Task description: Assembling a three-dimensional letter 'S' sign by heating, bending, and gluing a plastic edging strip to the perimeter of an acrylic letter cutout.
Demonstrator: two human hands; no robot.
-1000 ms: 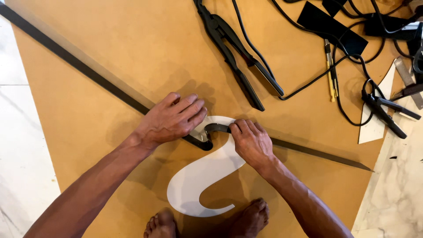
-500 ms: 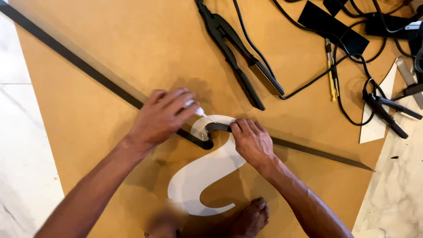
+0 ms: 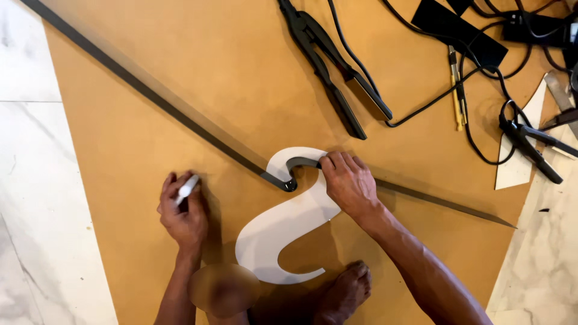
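- Brown fibreboard sheet (image 3: 150, 108) covers the marble floor (image 3: 36, 180); a white S-shaped cutout (image 3: 283, 235) lies near its bottom edge.
- My left hand (image 3: 183, 210) pinches a small white marker (image 3: 186, 188).
- My right hand (image 3: 349, 183) presses a dark metal strip (image 3: 301, 162) against the cutout's top curve.

Floor is pale marble-look tile (image 3: 36, 180), white with grey veining, visible down left edge and again at lower right corner. A large brown board (image 3: 150, 78), probably fibreboard, lies flat over most of the frame and serves as the work surface. Black cables (image 3: 421, 105) and dark tools clutter upper right. Light is even and soft, short shadows; no walls or windows visible.
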